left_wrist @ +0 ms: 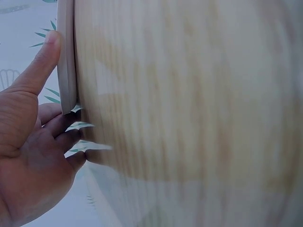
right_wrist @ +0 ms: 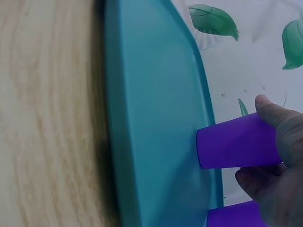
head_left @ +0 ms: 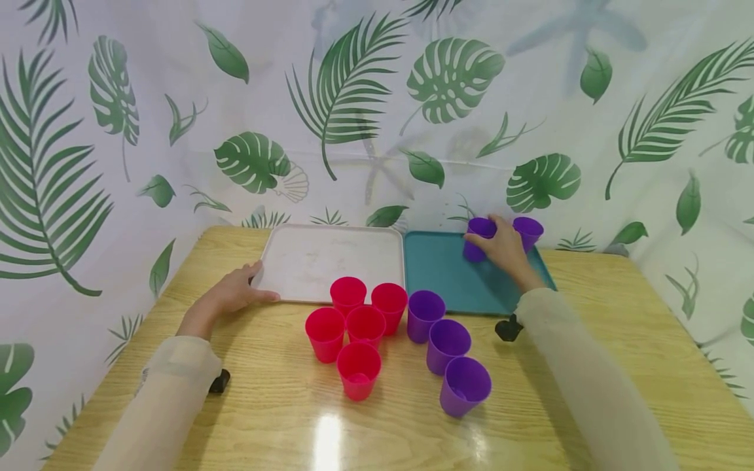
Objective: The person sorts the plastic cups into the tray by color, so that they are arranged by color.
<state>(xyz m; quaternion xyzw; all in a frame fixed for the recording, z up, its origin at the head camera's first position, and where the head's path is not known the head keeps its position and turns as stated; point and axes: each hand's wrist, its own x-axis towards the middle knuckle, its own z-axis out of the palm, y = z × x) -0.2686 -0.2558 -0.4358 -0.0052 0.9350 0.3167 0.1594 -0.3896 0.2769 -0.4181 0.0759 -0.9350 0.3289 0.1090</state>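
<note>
My right hand (head_left: 508, 250) grips a purple cup (head_left: 474, 250) near its rim, the thumb on one side and fingers on the other. The cup stands upright by the back edge of the teal tray (head_left: 438, 268); its base meets the tray in the right wrist view. Beside that hand, a second purple cup (head_left: 530, 230) sits at the tray's back right corner, partly hidden. My left hand (head_left: 235, 289) touches the front left corner of the white tray (head_left: 300, 261), thumb stretched along the front edge and fingers at the left side.
In front of the trays stand several red cups (head_left: 359, 366) in a cluster. A slanting row of three purple cups (head_left: 464, 392) is to their right. All sit upright on the wooden table (head_left: 265, 412). A leaf-print cloth (head_left: 365, 170) hangs behind.
</note>
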